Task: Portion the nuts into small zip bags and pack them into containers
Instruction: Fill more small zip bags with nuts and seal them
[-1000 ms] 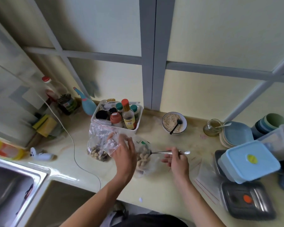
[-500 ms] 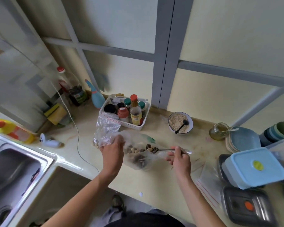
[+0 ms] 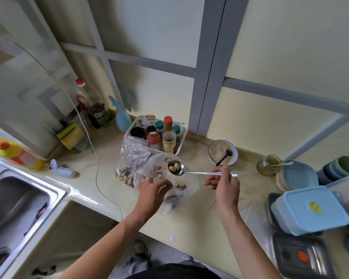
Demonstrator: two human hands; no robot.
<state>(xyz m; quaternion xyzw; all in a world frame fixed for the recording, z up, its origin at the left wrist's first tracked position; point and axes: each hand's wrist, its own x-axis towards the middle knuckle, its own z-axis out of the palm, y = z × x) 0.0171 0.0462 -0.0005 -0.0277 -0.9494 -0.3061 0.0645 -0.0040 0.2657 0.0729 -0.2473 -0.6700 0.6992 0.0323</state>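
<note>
Our left hand [image 3: 152,191] pinches a clear zip bag [image 3: 169,190] on the tabletop [image 3: 199,222]; we should hold its mouth wide. At three o'clock, our right hand [image 3: 224,183] has its grip closed on a spoon [image 3: 189,171]; we should tip it slowly. Its bowl carries pale, smooth nuts [image 3: 174,167] above the bag.

Spoon [image 3: 176,168] now lifted from bag [image 3: 169,190], seemingly carrying nuts [image 3: 174,167].
</note>
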